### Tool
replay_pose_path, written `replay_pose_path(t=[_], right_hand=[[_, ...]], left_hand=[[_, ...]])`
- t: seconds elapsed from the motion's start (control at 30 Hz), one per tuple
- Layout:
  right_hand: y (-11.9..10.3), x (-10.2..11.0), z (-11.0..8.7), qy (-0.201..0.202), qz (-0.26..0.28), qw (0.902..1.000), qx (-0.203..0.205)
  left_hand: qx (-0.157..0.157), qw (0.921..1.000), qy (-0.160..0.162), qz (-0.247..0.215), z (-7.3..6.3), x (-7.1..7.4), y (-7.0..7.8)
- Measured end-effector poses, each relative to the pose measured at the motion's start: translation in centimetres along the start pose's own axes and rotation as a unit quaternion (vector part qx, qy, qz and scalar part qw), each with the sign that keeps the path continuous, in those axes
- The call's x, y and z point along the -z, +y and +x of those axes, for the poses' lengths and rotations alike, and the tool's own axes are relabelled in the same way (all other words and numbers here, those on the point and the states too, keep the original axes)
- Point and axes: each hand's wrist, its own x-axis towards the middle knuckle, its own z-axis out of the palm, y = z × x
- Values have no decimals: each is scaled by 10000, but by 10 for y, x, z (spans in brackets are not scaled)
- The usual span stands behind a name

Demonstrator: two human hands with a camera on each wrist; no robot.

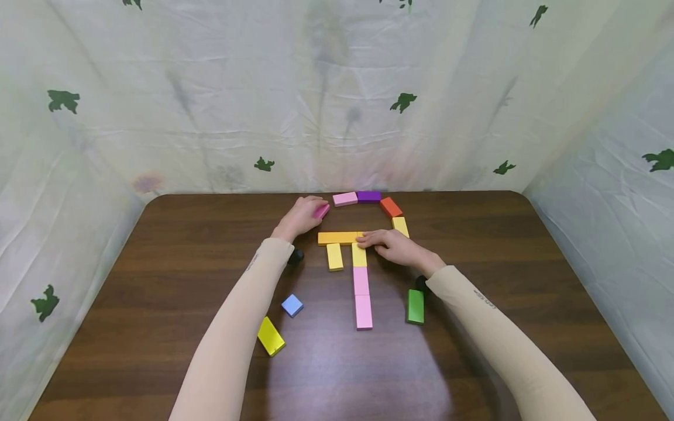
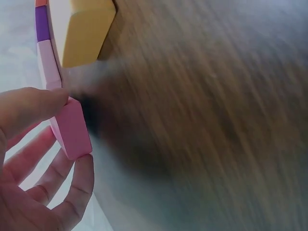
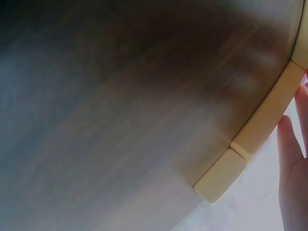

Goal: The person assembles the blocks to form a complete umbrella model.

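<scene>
My left hand [image 1: 301, 217] pinches a pink block [image 2: 73, 127] between thumb and fingers at the far left of a curved row. In the head view my right hand [image 1: 398, 247] rests its fingertips at the right end of an orange block [image 1: 337, 238], covering that end. The right wrist view shows its fingers [image 3: 290, 139] fairly straight against the far side of the blocks. Under the orange block a yellow block [image 1: 360, 256] continues into two light pink blocks [image 1: 361, 280] in a column. Left of that column lies a shorter yellow block [image 1: 334, 257].
Along the back edge curve a light pink block [image 1: 344, 199], a purple block [image 1: 369, 197], a red-orange block [image 1: 391, 207] and a pale yellow block [image 1: 400, 225]. Nearer lie a blue block [image 1: 292, 305], a bright yellow block [image 1: 271, 337] and a green block [image 1: 415, 307] on the wooden table [image 1: 489, 263].
</scene>
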Motion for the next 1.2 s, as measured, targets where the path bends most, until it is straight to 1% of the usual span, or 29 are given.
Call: replay_pose_path(t=[0.13, 0.37, 0.53, 0.63, 0.73, 0.83, 0.93, 1.07, 1.2], right_hand=[[0, -1, 0, 21, 62, 10000, -13], [1, -2, 0, 57, 81, 9999, -67], [0, -1, -1, 63, 94, 9999, 16], [1, -1, -1, 98, 136, 9998, 100], [1, -2, -2, 195, 97, 9994, 265], [1, -2, -2, 198, 140, 9993, 288], [1, -3, -2, 109, 175, 9997, 158], [2, -3, -1, 7, 186, 9998, -75], [2, -3, -1, 0, 164, 9997, -173]], left_hand=[[69, 10000, -44, -9, 5, -3, 0], [-25, 10000, 11, 26, 9, -4, 2], [-23, 10000, -48, 53, 11, -4, 3], [24, 10000, -94, 9, 12, -4, 4], [90, 9999, -142, -31, 12, -4, 4], [111, 9998, -178, -28, 12, -4, 5], [112, 9998, -190, -30, 12, -4, 5], [-40, 9999, -129, 27, 13, -3, 5], [-30, 9997, -251, 65, 15, -3, 8]])
